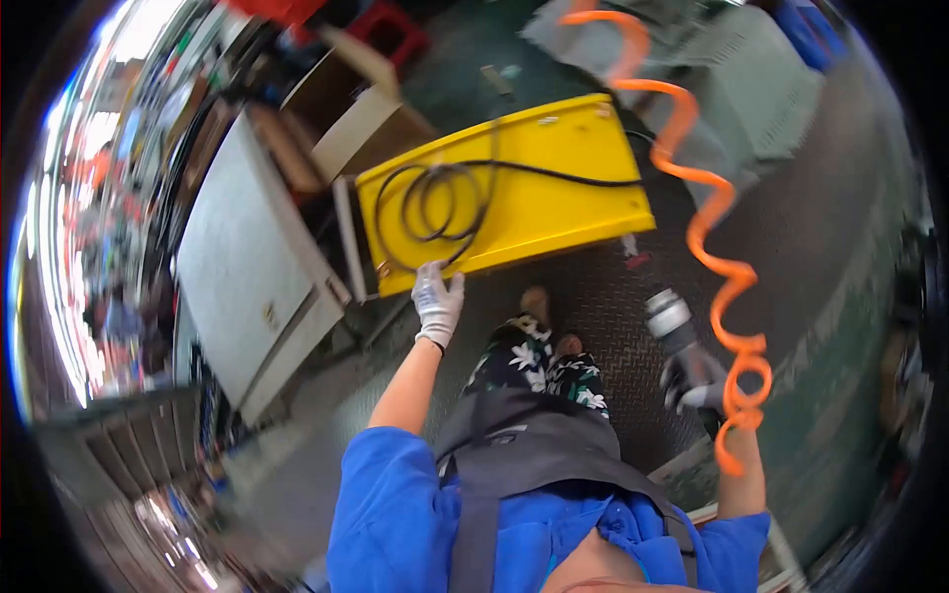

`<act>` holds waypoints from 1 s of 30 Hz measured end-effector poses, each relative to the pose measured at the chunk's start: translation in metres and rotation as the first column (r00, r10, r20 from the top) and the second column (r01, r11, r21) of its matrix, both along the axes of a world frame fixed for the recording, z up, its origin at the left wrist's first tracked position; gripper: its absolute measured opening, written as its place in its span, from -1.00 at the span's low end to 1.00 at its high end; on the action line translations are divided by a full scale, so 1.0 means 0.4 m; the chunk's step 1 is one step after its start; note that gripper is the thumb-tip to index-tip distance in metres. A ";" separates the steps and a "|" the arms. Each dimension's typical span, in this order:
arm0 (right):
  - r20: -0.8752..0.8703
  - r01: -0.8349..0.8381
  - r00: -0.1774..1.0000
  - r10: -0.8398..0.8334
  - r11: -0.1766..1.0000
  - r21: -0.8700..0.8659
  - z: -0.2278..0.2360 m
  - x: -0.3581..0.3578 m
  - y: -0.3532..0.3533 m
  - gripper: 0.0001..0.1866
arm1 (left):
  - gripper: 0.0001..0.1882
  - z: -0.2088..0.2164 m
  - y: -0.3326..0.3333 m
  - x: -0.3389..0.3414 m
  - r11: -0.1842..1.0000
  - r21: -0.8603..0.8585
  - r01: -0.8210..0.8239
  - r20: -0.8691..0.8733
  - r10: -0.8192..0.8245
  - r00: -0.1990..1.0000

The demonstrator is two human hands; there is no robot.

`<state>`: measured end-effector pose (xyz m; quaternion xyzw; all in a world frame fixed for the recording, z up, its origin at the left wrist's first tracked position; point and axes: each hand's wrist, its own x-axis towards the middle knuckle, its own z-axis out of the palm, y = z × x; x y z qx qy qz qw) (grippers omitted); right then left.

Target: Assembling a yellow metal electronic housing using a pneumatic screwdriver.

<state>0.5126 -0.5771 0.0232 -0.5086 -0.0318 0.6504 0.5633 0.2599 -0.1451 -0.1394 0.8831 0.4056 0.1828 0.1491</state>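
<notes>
with 12 o'clock straight ahead of the person, a dark apron (pixel 534 440) over a blue shirt (pixel 381 494) lies nearest, then patterned trousers (pixel 514 356). at 2 o'clock the right hand (pixel 700 390), blurred, is clamped on a dark power tool (pixel 677 331) with a silvery front end; an orange coiled hose (pixel 727 292) runs beside it, up towards 12 o'clock. at 11 o'clock the left hand (pixel 438 301), in a white glove, touches the near edge of a yellow panel (pixel 563 212); thumb and fingers stand apart, though i cannot tell whether they pinch the edge. the panel lies at 12 o'clock, a black cable (pixel 563 174) looped on it. a pale cabinet (pixel 247 237) stands at 10 o'clock; beyond, a cardboard box (pixel 361 128) at 11, grey sheets (pixel 751 89) at 1.
</notes>
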 end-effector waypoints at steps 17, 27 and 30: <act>0.587 0.571 0.725 -0.362 0.792 -0.217 -0.411 0.246 0.491 -0.26 | -0.34 -0.228 0.221 -0.319 0.069 -0.960 -0.272 -0.011 0.960 0.281; 0.440 0.519 0.827 -0.349 0.774 -0.361 -0.414 0.319 0.495 -0.60 | 0.05 -0.389 0.222 -0.335 0.139 -0.928 -0.346 0.063 0.973 0.222; 0.410 0.458 0.865 -0.290 0.790 -0.407 -0.397 0.332 0.488 -0.60 | 0.01 -0.378 0.197 -0.303 0.238 -0.896 -0.375 0.172 0.964 0.201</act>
